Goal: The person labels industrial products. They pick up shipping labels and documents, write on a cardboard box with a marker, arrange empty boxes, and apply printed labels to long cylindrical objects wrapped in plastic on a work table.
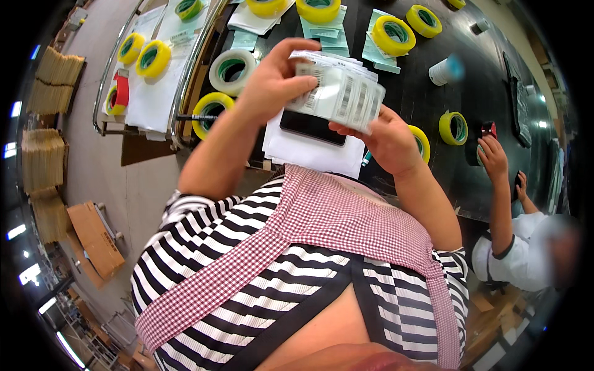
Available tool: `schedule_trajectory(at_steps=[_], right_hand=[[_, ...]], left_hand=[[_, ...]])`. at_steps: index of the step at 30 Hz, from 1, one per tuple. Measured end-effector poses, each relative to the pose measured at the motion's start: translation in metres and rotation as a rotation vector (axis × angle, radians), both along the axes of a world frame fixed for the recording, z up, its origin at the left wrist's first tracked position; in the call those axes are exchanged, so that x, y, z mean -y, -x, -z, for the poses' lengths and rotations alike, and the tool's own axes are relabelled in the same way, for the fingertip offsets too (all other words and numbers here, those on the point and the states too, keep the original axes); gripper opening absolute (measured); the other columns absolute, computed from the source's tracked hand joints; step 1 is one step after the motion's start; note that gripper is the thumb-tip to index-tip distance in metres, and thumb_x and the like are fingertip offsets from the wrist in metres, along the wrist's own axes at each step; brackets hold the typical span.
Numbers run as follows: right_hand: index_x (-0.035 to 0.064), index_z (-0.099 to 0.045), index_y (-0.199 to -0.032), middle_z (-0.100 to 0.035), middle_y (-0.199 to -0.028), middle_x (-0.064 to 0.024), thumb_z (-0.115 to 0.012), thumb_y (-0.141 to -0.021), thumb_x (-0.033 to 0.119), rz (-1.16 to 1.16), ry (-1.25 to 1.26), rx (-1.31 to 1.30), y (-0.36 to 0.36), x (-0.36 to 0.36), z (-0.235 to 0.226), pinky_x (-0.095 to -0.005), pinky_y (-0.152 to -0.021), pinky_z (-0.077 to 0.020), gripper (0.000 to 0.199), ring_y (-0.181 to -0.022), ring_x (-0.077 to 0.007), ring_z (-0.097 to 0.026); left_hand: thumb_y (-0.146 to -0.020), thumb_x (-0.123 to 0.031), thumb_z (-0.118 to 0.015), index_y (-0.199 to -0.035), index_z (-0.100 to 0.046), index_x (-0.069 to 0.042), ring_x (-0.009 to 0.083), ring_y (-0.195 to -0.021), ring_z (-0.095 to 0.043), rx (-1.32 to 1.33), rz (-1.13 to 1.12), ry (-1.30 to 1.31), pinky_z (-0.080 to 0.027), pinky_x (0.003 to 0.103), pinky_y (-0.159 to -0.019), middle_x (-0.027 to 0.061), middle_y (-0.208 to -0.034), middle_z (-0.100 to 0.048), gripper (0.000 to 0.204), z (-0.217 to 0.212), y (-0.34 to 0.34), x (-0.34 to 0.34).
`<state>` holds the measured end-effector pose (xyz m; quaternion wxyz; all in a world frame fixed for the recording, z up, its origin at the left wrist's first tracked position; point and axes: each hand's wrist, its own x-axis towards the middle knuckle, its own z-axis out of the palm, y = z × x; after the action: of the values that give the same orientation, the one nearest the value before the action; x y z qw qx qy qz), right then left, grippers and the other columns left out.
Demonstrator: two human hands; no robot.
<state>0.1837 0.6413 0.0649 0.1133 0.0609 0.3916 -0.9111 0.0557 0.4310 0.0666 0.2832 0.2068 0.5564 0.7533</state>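
Note:
Between my two hands is a stack of barcode labels (pixel 352 99), raised above the near part of the dark table. My left hand (pixel 278 80) is closed on its left side, with the thumb pressed over the top sheet. The fingers of my right hand (pixel 387 139) grip the lower right corner from beneath. Below the stack, a black phone (pixel 312 128) lies on white paper (pixel 281 148), partly covered by my hands. Close to my left wrist stands a clear tape roll (pixel 232 72), and a yellow tape roll (pixel 210 111) is beside my forearm.
Several yellow tape rolls (pixel 393 35) sit on pale label sheets along the dark table (pixel 408 83). A white cylindrical container (pixel 445 71) stands farther right. At the left, a metal-railed cart (pixel 176 80) holds papers and tape. A co-worker's hand (pixel 493 157) reaches over the table's right side.

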Motion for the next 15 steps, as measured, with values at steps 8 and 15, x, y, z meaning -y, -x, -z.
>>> schedule_trajectory(at_steps=[8, 15], right_hand=[[-0.0046, -0.06, -0.12, -0.069, -0.11, -0.0145, -0.071, -0.086, 0.008, 0.026, -0.262, 0.053, -0.007, 0.005, 0.006, -0.0326, -0.09, -0.0528, 0.038, -0.096, -0.0202, -0.068], [-0.0016, -0.06, -0.118, -0.069, -0.11, -0.0117, -0.063, -0.093, 0.006, 0.377, -0.298, -0.011, -0.017, 0.012, 0.0, -0.0313, -0.089, -0.0526, 0.027, -0.097, -0.0173, -0.067]], left_hand=[[-0.095, -0.036, -0.059, -0.139, -0.046, -0.005, 0.0177, -0.089, -0.069, -0.037, 0.258, -0.01, -0.056, 0.032, -0.08, 0.0124, -0.104, -0.069, 0.056, -0.003, 0.039, -0.026], [-0.094, -0.034, -0.065, -0.106, -0.061, 0.0, 0.0118, -0.081, -0.06, 0.093, 0.109, -0.013, -0.051, 0.026, -0.071, 0.0068, -0.095, -0.065, 0.036, 0.012, -0.053, -0.034]])
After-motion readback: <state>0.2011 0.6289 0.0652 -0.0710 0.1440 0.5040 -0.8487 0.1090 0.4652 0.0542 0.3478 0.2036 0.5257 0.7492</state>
